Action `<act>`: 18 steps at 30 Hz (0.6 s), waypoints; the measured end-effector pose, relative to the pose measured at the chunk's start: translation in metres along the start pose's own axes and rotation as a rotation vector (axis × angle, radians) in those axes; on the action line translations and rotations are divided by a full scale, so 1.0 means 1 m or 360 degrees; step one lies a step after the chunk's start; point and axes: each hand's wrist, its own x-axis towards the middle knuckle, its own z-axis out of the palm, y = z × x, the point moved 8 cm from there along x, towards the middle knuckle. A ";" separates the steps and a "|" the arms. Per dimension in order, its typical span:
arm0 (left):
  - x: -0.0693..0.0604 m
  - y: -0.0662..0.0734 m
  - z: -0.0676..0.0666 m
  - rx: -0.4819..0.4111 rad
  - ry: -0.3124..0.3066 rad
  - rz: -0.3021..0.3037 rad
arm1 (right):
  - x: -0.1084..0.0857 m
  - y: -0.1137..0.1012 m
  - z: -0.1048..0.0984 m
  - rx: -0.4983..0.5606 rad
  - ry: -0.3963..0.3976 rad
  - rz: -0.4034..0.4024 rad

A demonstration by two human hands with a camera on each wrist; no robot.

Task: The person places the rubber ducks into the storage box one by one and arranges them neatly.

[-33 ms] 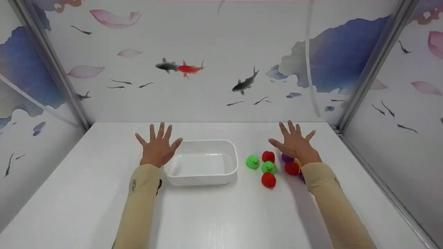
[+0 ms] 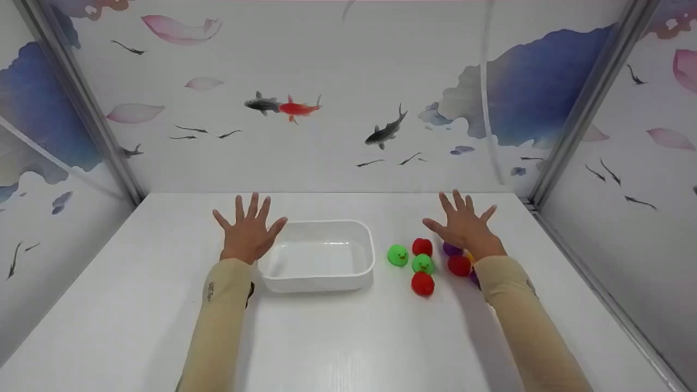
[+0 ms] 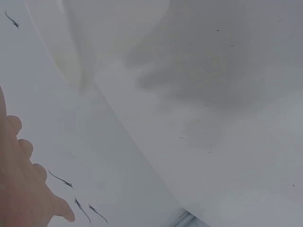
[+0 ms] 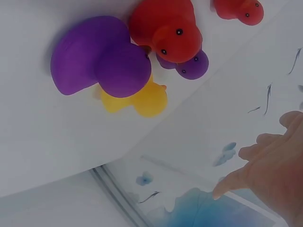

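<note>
Fingers spread, the left hand point(image 2: 248, 234) is held over the left edge of a white basin point(image 2: 321, 283) and holds nothing; it also shows in the left wrist view point(image 3: 26, 184). The right hand point(image 2: 467, 231), spread too and holding nothing, hovers over a group of small toy ducks. Two green ducks point(image 2: 398, 255) and red ducks point(image 2: 422, 283) lie between basin and hand. In the right wrist view, purple point(image 4: 123, 71), red point(image 4: 165, 28) and yellow point(image 4: 149, 99) ducks lie near the right hand point(image 4: 279, 170). The sleeve partly hides some ducks in the head view.
The basin and ducks stand on a white table point(image 2: 337, 348). A back wall point(image 2: 326, 163) with painted fish and petals rises behind it, with side walls at left and right and metal posts point(image 2: 593, 103) in the corners.
</note>
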 end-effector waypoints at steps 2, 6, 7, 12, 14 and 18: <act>0.000 -0.001 0.000 0.0001 0.0003 -0.0001 | 0.000 0.000 0.000 -0.0012 0.0005 -0.0002; 0.000 -0.004 -0.002 -0.0009 -0.0001 0.0004 | -0.001 0.000 -0.002 -0.0032 0.0029 -0.0018; 0.000 -0.005 -0.002 -0.0016 -0.0006 0.0007 | -0.001 0.000 -0.002 -0.0035 0.0036 -0.0024; -0.003 -0.010 -0.004 -0.0112 -0.0066 0.0004 | -0.004 0.000 -0.001 -0.0011 0.0023 -0.0037; -0.006 -0.012 -0.006 -0.0172 -0.0085 -0.0002 | -0.006 0.000 0.000 0.0018 0.0010 -0.0040; -0.010 -0.015 -0.010 -0.0282 -0.0114 -0.0010 | -0.010 -0.002 -0.002 0.0072 0.0003 -0.0067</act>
